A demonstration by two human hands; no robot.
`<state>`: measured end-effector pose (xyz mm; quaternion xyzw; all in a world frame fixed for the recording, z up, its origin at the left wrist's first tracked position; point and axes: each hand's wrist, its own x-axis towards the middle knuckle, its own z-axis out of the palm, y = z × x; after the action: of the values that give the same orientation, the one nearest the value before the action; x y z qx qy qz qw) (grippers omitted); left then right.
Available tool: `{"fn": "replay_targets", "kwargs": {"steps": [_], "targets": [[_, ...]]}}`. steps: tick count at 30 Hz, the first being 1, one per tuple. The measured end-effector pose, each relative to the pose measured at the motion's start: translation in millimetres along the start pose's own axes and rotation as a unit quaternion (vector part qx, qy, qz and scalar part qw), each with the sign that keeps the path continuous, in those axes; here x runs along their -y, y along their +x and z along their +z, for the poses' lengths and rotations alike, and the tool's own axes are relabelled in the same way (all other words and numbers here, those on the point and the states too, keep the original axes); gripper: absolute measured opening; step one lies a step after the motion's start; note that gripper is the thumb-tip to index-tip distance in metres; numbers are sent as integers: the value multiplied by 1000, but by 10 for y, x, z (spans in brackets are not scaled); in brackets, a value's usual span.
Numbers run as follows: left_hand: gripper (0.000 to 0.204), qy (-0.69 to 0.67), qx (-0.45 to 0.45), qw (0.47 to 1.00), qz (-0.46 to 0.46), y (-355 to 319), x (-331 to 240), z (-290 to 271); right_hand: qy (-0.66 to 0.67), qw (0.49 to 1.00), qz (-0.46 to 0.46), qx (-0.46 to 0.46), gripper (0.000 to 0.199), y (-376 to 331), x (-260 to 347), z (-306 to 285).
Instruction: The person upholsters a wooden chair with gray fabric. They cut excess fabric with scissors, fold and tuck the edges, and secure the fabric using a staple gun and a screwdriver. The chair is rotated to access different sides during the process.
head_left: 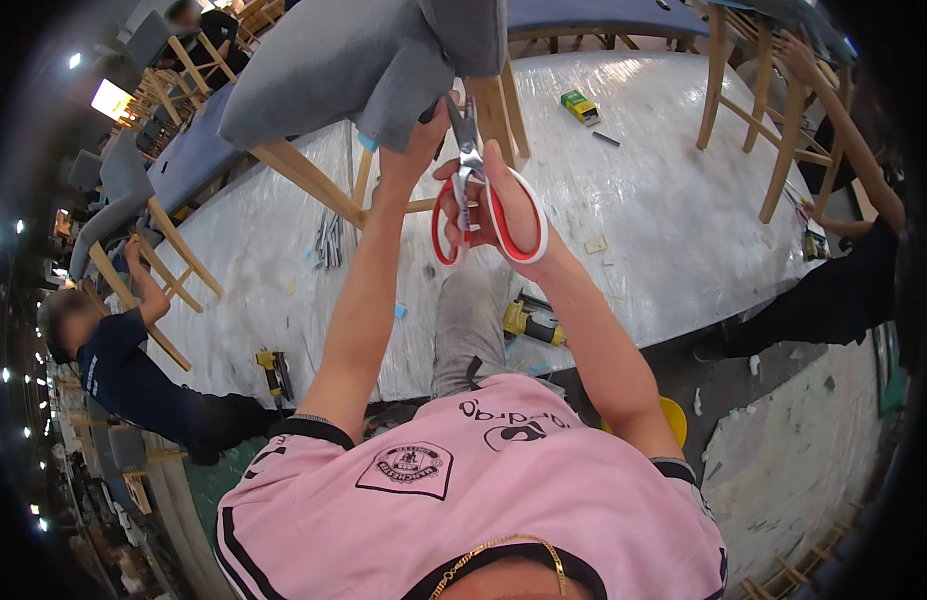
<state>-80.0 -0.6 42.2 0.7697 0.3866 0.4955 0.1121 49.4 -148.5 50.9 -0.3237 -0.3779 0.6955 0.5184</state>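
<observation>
Scissors (pixel 484 205) with red handles, gripped in the right hand (pixel 509 200), point up at grey fabric (pixel 354 70) on an upturned chair on the worktop. Left hand (pixel 419 135) pinches the fabric. Trimming seems underway; next cut needs taut cloth.

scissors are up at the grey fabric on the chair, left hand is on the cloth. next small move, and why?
Probably close the scissors for a short snip. The right hand has its fingers through the red-and-white handles, and the blades point up at the lower edge of the grey fabric, where the left hand grips the cloth beside the wooden chair leg. Whether the blades already straddle the edge is unclear.
</observation>
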Motion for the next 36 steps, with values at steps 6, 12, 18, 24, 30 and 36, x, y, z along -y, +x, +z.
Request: {"fn": "replay_targets", "kwargs": {"steps": [6,12,18,24,30,36], "targets": [[23,-56,11,998,29,-25,214,64,9,999,43,-8,82,134,95,96],[28,-131,24,991,-11,-59,187,80,-12,998,51,-26,81,88,134,138],[29,-174,23,981,-84,-71,-43,123,-24,998,53,-39,82,30,205,116],[35,-158,28,975,-155,-31,-160,173,-3,997,69,-35,76,-5,235,121],[38,-160,0,975,-152,9,-261,179,21,998,52,-30,74,80,212,136],[45,-136,22,986,-99,-42,-127,158,48,997,57,-30,73,15,158,198]]}}
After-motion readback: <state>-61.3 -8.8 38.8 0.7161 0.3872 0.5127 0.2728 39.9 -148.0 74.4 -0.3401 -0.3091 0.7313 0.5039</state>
